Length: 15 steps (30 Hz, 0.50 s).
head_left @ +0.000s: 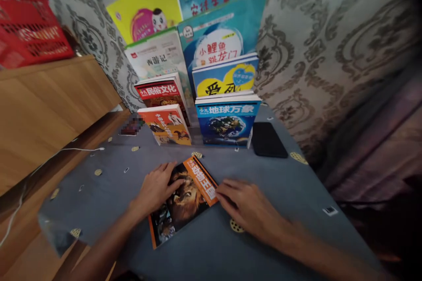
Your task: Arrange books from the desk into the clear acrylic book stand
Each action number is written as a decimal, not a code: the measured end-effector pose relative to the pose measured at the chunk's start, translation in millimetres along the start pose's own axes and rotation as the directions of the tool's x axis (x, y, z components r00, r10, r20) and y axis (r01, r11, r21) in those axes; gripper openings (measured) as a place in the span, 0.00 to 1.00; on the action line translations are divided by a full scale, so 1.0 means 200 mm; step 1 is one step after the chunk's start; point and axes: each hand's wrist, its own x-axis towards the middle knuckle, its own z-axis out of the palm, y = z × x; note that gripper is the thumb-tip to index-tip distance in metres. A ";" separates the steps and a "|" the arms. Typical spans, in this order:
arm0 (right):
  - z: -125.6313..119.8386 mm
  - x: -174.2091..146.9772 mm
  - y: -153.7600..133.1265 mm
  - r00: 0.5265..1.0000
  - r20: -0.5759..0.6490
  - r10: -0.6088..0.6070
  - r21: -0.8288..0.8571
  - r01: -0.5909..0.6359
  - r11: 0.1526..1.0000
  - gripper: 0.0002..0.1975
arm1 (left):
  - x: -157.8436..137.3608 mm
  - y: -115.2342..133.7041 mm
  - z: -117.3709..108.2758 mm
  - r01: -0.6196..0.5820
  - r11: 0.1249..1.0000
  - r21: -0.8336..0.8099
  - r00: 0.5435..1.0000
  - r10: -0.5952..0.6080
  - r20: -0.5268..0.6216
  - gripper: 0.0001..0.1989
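A paperback book [186,197] with a lion on its cover and an orange title band lies at an angle on the cloth-covered table. My left hand [158,186] grips its upper left side, thumb across the cover and fingers along the edge. At the right edge, near a corner of the band, the bent fingers of my right hand [242,202] close on the book; its thumb is partly hidden. Just beyond stand a blue book with a globe [227,125] and an orange book [168,125], both upright in front of taller books.
Behind are a red book [161,92], a white-green book [158,59], a yellow book [145,6] and a teal book [227,26]. A black phone-like slab [269,140] lies right. A red basket [33,28] sits on a wooden cabinet [59,101]; a white cable [79,149] crosses left.
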 end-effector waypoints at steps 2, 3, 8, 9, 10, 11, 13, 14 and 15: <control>0.01 0.01 -0.03 0.999 0.014 0.037 -0.011 -0.037 0.999 0.12 | 0.02 -0.01 0.01 0.039 0.996 -0.082 0.999 -0.039 0.005 0.21; 0.01 0.01 -0.04 0.999 0.019 0.049 -0.001 -0.049 0.999 0.12 | 0.04 -0.01 0.02 0.069 0.988 -0.138 0.998 -0.067 0.017 0.19; 0.05 0.02 -0.05 0.997 -0.016 0.076 0.045 -0.076 0.996 0.11 | 0.10 -0.04 0.07 0.190 0.843 -0.504 0.982 -0.160 0.103 0.19; 0.06 0.03 -0.05 0.997 -0.030 0.076 0.063 -0.074 0.995 0.10 | 0.11 -0.04 0.07 0.193 0.794 -0.577 0.981 -0.161 0.106 0.21; 0.07 0.03 -0.04 0.996 -0.047 0.082 0.093 -0.077 0.993 0.10 | 0.11 -0.05 0.07 0.190 0.745 -0.640 0.982 -0.158 0.107 0.22; 0.08 0.04 -0.02 0.992 -0.074 0.100 0.137 -0.089 0.987 0.09 | 0.12 -0.06 0.07 0.185 0.699 -0.691 0.982 -0.155 0.106 0.23; 0.09 0.07 0.01 0.966 -0.168 0.195 0.265 -0.146 0.953 0.07 | 0.12 -0.07 0.05 0.173 0.635 -0.753 0.983 -0.157 0.094 0.25; 0.10 0.09 0.02 0.938 -0.219 0.268 0.344 -0.183 0.921 0.11 | 0.11 -0.07 0.04 0.166 0.619 -0.767 0.983 -0.164 0.081 0.26; 0.10 0.11 0.04 0.900 -0.262 0.349 0.433 -0.213 0.876 0.18 | 0.11 -0.07 0.02 0.160 0.597 -0.786 0.982 -0.178 0.065 0.26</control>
